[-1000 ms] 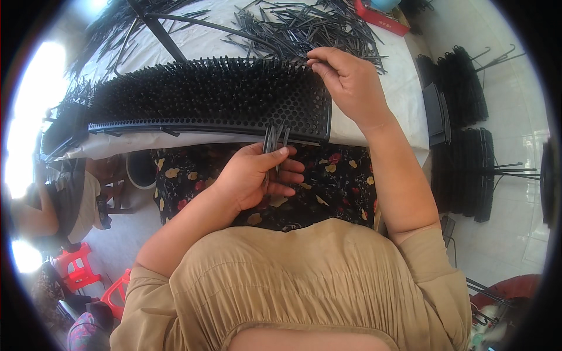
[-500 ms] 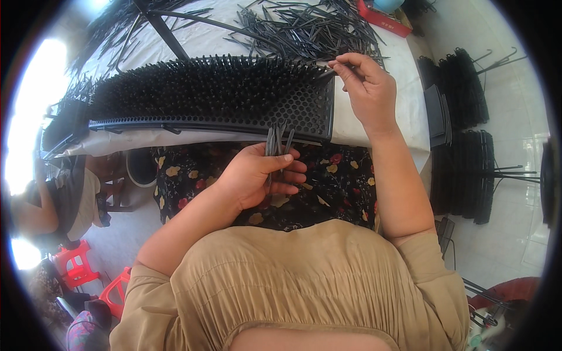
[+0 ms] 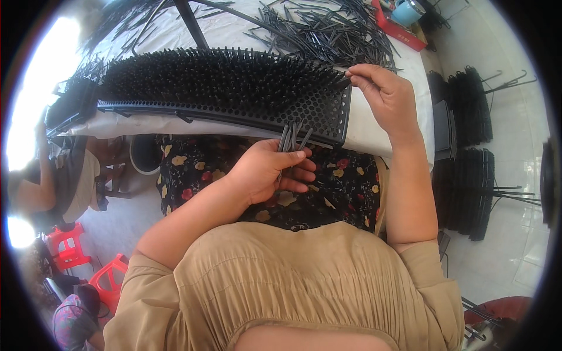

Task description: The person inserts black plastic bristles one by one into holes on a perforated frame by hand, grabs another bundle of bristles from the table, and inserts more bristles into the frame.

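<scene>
In front of me lies a black perforated panel [image 3: 319, 120], its left and middle parts packed with upright black strips [image 3: 205, 79]. Round holes show bare along its right end. My left hand [image 3: 257, 172] is below the front edge, with the thumb pressing a bundle of thin black strips [image 3: 291, 137] against the fingers; their upper ends stick up. At the panel's far right corner, my right hand [image 3: 391, 99] has thumb and fingers pinched on a thin black strip [image 3: 344, 81]. The fingers partly hide this strip.
Loose black strips [image 3: 328, 35] lie heaped on the white-covered table behind the panel. A red box [image 3: 404, 34] holding a blue cup [image 3: 407, 11] stands far right. Stacked black panels [image 3: 465, 193] hang at right. At left are another person's arm [image 3: 35, 187] and red stools [image 3: 70, 245].
The table and panel appear slightly further right in the view. My right hand stays by the far right corner in a pinch, and less of its strip shows. My left hand keeps its bundle.
</scene>
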{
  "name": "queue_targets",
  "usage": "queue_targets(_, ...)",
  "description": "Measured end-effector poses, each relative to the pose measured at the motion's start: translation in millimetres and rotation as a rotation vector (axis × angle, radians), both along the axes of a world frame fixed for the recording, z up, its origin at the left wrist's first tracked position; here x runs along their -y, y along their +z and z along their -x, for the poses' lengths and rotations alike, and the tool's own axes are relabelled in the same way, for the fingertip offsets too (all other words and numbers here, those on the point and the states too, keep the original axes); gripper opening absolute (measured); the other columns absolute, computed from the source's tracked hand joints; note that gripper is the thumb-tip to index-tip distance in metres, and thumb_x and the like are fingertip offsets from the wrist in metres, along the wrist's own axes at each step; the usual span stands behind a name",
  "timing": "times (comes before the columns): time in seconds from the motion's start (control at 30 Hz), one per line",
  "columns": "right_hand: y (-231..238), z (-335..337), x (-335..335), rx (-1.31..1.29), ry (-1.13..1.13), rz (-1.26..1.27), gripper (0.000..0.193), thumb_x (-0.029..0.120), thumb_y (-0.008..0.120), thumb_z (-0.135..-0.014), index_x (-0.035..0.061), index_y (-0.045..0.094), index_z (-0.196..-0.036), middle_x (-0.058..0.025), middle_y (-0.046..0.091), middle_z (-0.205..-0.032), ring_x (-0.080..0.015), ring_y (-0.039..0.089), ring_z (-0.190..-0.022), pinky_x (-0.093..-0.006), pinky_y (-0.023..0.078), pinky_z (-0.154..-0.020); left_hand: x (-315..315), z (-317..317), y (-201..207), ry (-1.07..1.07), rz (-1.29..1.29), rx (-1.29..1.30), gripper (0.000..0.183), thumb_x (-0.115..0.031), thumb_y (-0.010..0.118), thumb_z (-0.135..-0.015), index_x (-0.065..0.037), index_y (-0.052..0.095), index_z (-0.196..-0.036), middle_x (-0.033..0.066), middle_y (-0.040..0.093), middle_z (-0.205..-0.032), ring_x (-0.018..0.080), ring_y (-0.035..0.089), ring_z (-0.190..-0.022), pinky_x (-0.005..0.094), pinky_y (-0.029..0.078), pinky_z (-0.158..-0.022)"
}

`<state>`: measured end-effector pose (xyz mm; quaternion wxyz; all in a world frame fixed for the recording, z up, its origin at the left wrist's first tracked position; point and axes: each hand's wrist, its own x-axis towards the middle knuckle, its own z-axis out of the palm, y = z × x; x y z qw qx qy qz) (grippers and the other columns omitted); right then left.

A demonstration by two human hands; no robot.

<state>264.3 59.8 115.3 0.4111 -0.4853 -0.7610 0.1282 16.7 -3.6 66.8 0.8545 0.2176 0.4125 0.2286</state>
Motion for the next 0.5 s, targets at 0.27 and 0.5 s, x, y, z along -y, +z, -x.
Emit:
queue_targets(0.27, 0.4, 6.7, 0.6, -0.065, -0.051, 0.064, 0.013, 0.007, 0.069, -0.088, 0.0032, 0.071, -0.100, -0.0094, 0.074, -0.090, -0.0182, 0.071, -0.082, -0.0266, 0.054, -0.073, -1.4, 1.0, -3.7, -0.028, -0.007, -0.020, 0.020, -0.006, 0.054, -0.099, 0.005, 0.058, -0.115, 0.0170, 0.067, -0.098, 0.0250, 0.070, -0.084, 0.0353, 0.062, -0.064)
queue_targets(0.5, -4.9, 8.8, -4.0, 0.026, -0.079, -0.030, 0.013, 0.009, 0.070, -0.087, 0.0045, 0.071, -0.099, -0.0109, 0.072, -0.087, -0.0242, 0.069, -0.078, -0.0296, 0.053, -0.070, -0.9, 0.2, -3.6, -0.014, -0.010, -0.013, 0.020, -0.007, 0.054, -0.099, 0.005, 0.058, -0.114, 0.0171, 0.067, -0.097, 0.0252, 0.070, -0.083, 0.0358, 0.062, -0.065)
